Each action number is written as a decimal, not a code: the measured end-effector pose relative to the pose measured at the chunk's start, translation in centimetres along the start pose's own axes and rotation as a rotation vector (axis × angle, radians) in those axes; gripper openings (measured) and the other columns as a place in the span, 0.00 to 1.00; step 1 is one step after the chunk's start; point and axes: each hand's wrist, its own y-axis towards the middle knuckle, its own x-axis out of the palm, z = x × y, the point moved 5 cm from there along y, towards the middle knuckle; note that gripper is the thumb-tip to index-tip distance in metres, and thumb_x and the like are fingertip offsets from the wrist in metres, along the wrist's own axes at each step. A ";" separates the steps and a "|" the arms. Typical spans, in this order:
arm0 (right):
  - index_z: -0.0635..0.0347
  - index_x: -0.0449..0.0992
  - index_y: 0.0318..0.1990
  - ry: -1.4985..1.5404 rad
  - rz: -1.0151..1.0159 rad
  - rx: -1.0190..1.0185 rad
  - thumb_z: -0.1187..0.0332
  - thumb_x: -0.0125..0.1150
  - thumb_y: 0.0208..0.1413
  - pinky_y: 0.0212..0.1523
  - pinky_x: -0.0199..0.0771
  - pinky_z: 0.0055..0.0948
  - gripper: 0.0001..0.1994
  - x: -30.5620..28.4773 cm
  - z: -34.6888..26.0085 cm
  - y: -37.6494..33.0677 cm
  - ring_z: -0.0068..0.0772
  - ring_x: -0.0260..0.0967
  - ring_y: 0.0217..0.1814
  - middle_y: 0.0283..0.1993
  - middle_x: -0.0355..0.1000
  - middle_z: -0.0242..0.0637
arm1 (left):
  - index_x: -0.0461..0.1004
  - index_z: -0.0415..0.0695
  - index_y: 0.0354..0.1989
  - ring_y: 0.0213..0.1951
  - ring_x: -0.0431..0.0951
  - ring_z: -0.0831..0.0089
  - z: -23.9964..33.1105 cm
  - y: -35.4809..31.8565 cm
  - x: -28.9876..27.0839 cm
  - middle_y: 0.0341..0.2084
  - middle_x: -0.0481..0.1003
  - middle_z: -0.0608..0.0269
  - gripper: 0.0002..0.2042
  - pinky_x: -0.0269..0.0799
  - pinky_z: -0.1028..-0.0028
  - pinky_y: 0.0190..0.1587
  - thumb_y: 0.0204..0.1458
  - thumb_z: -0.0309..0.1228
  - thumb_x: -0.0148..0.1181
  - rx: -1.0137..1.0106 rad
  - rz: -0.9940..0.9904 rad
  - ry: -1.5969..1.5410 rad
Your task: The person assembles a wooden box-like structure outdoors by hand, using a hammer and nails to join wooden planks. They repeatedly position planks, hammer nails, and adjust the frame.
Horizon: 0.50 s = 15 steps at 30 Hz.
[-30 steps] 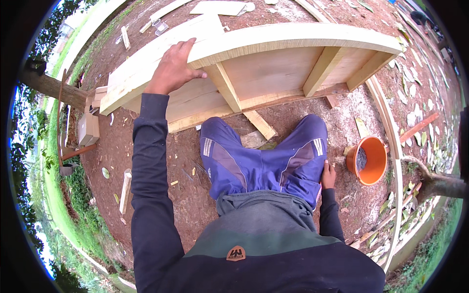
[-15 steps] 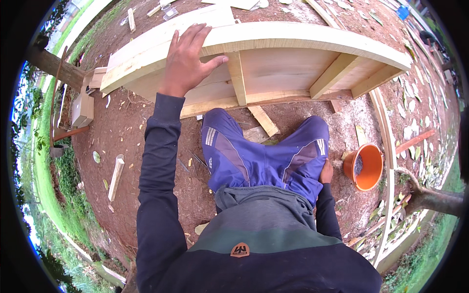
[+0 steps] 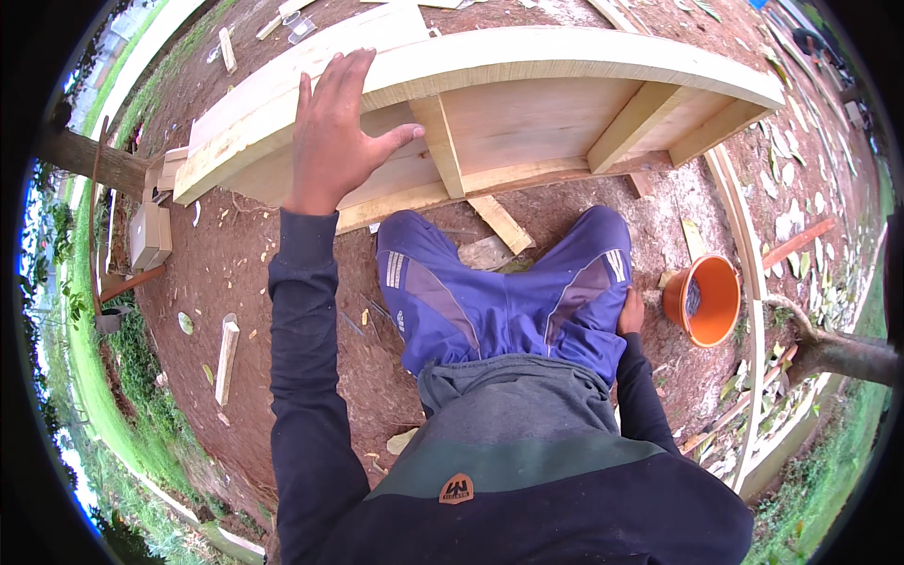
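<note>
A long wooden frame [image 3: 565,55] of pale boards stands on edge in front of my knees, with crosspieces dividing its panelled inner side. My left hand [image 3: 331,141] rests on its top board, left of the middle. The fingers lie stretched over the upper edge, and the thumb points right, apart from them. Low beside my right thigh is my right hand [image 3: 632,311]. It touches the outer side of the purple trousers [image 3: 589,292]; its fingers are mostly hidden, and nothing shows in it.
An orange bucket [image 3: 720,301] with small grey pieces inside stands to the right, beside a long timber strip [image 3: 750,282]. A wood offcut [image 3: 226,361] and cardboard box [image 3: 149,235] are at left. More offcuts [image 3: 504,224] lie by the frame. A tree trunk [image 3: 838,356] stands right.
The view has shifted a little, so the frame and my left hand appear slightly farther left and higher. My left hand keeps its place on the board; my right stays by the thigh.
</note>
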 end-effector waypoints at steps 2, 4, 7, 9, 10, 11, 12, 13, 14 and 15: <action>0.66 0.76 0.49 -0.024 0.004 -0.039 0.57 0.43 0.72 0.55 0.65 0.49 0.20 0.3 0.1 -0.1 0.63 0.67 0.54 0.51 0.72 0.59 | 0.67 0.43 0.67 0.65 0.70 0.55 -0.5 1.7 1.1 0.62 0.71 0.51 0.49 0.57 0.47 0.71 0.40 0.63 0.73 0.049 -0.027 0.077; 0.65 0.75 0.50 -0.039 -0.004 -0.039 0.58 0.42 0.72 0.54 0.65 0.49 0.19 0.4 0.2 0.0 0.64 0.67 0.54 0.52 0.71 0.59 | 0.67 0.42 0.66 0.61 0.74 0.53 -0.7 3.1 2.2 0.59 0.74 0.50 0.49 0.64 0.50 0.66 0.40 0.63 0.72 0.047 -0.101 0.104; 0.63 0.74 0.52 -0.060 0.080 -0.083 0.61 0.42 0.72 0.55 0.66 0.49 0.17 0.8 1.2 -0.3 0.63 0.67 0.54 0.51 0.71 0.57 | 0.70 0.40 0.63 0.54 0.78 0.51 -0.2 4.4 3.1 0.53 0.77 0.49 0.47 0.72 0.53 0.58 0.41 0.65 0.72 -0.001 -0.219 0.108; 0.59 0.72 0.59 -0.284 0.042 -0.195 0.67 0.43 0.69 0.54 0.69 0.51 0.17 0.6 0.3 -1.0 0.60 0.69 0.54 0.53 0.71 0.53 | 0.72 0.39 0.60 0.51 0.79 0.54 -0.2 4.1 3.0 0.47 0.78 0.50 0.48 0.74 0.57 0.55 0.39 0.68 0.70 -0.018 -0.227 0.183; 0.58 0.71 0.59 -0.276 0.024 -0.181 0.67 0.43 0.69 0.54 0.69 0.50 0.17 0.6 0.1 -1.1 0.60 0.69 0.54 0.53 0.71 0.53 | 0.73 0.38 0.59 0.51 0.79 0.54 -0.2 4.1 3.0 0.47 0.78 0.50 0.48 0.74 0.56 0.54 0.39 0.68 0.70 -0.015 -0.230 0.179; 0.58 0.71 0.59 -0.269 0.007 -0.170 0.68 0.43 0.68 0.54 0.69 0.50 0.17 0.7 0.1 -0.9 0.59 0.69 0.54 0.54 0.71 0.53 | 0.73 0.38 0.58 0.51 0.79 0.53 -0.2 4.1 2.9 0.47 0.78 0.50 0.47 0.74 0.56 0.54 0.39 0.68 0.70 -0.014 -0.230 0.175; 0.57 0.71 0.60 -0.261 -0.010 -0.160 0.68 0.43 0.68 0.55 0.70 0.50 0.17 0.8 0.0 -0.8 0.59 0.69 0.55 0.54 0.71 0.54 | 0.74 0.38 0.57 0.50 0.79 0.53 -0.2 4.1 2.9 0.46 0.78 0.50 0.47 0.75 0.55 0.53 0.39 0.69 0.70 -0.014 -0.231 0.172; 0.57 0.72 0.59 -0.294 -0.004 -0.146 0.68 0.42 0.68 0.54 0.70 0.49 0.16 0.7 0.0 -0.9 0.59 0.70 0.55 0.54 0.71 0.53 | 0.73 0.37 0.58 0.50 0.79 0.52 0.1 4.1 3.0 0.47 0.78 0.48 0.47 0.75 0.55 0.53 0.40 0.68 0.70 -0.006 -0.236 0.153; 0.59 0.72 0.58 -0.177 0.016 -0.051 0.68 0.46 0.67 0.55 0.70 0.47 0.16 0.5 0.0 -0.7 0.58 0.70 0.55 0.53 0.71 0.54 | 0.73 0.37 0.58 0.50 0.79 0.50 0.2 4.2 3.0 0.48 0.78 0.47 0.47 0.75 0.54 0.53 0.41 0.67 0.70 0.000 -0.237 0.141; 0.61 0.72 0.56 -0.060 0.034 0.044 0.67 0.49 0.66 0.55 0.70 0.46 0.15 0.4 0.0 -0.6 0.57 0.70 0.55 0.53 0.71 0.55 | 0.72 0.36 0.59 0.50 0.79 0.49 0.2 4.3 3.0 0.49 0.77 0.45 0.46 0.75 0.54 0.53 0.42 0.66 0.70 0.005 -0.237 0.129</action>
